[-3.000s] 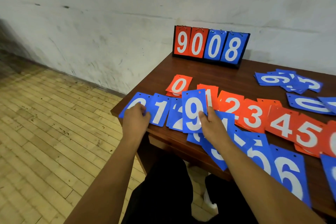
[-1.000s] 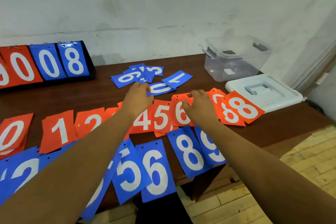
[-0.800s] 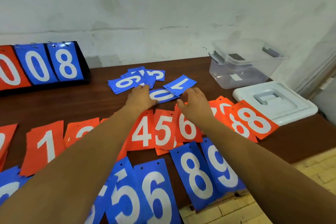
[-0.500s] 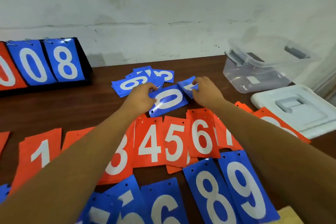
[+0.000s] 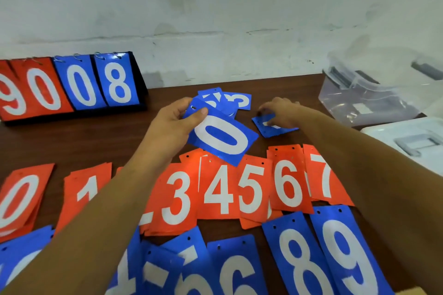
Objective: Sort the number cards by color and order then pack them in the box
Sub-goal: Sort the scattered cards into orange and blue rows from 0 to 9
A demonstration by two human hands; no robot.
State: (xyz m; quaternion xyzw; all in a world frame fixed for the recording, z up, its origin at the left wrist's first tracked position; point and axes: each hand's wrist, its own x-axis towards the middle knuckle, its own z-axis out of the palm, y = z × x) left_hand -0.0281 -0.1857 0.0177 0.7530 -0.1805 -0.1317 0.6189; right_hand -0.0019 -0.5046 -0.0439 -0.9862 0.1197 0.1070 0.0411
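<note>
My left hand pinches a blue 0 card by its top edge and holds it lifted above the table. My right hand rests its fingertips on another blue card that lies flat; its number is hidden. A small pile of loose blue cards lies just behind, with a 3 showing. A row of orange cards from 0 to 7 runs across the middle. Nearest me lies a row of blue cards ending in 6, 8, 9. The clear plastic box stands open at the back right.
A flip scoreboard showing 9 0 0 8 stands at the back left against the white wall. The box's white lid lies on the table at the right edge. The dark wooden table shows bare between scoreboard and orange row.
My left hand has picked the blue 0 card up off the table. My right hand stayed on the other blue card. Earlier, both hands were at the left end of the blue row.
</note>
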